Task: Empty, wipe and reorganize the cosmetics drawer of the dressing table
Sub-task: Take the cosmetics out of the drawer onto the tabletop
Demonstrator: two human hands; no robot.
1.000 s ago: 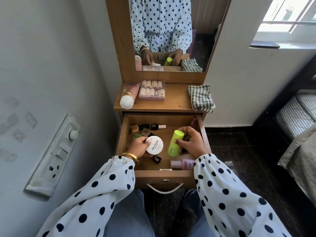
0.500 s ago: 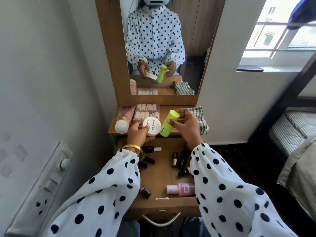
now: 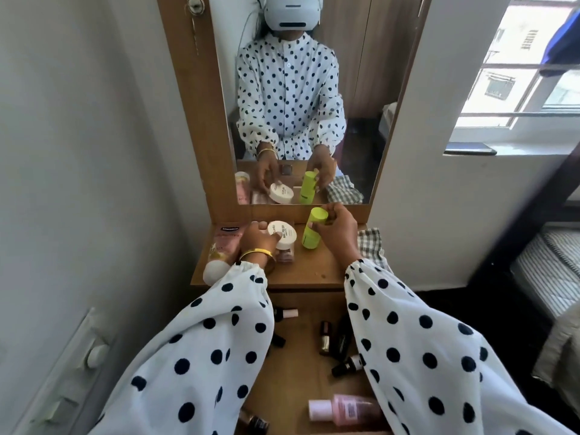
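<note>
Over the wooden dressing-table top point(image 3: 314, 271), my left hand point(image 3: 259, 243) grips a white-lidded nail polish remover jar point(image 3: 282, 237). My right hand point(image 3: 337, 229) holds a lime-green stick tube point(image 3: 312, 229), whose lower end touches the top. Below, the open drawer point(image 3: 298, 387) holds several small dark nail polish bottles point(image 3: 340, 343) and a pink bottle point(image 3: 345, 409) lying on its side. My sleeves hide much of the drawer.
A pink tube point(image 3: 221, 252) lies at the left of the top and a checked cloth point(image 3: 370, 246) at the right. The mirror point(image 3: 301, 98) stands behind. A switch panel point(image 3: 78, 372) is on the left wall, a bed point(image 3: 549, 271) at the right.
Both hands lifted the jar and the green tube out of the drawer and carried them forward over the table top, where they now sit low. My view tilted upward.
</note>
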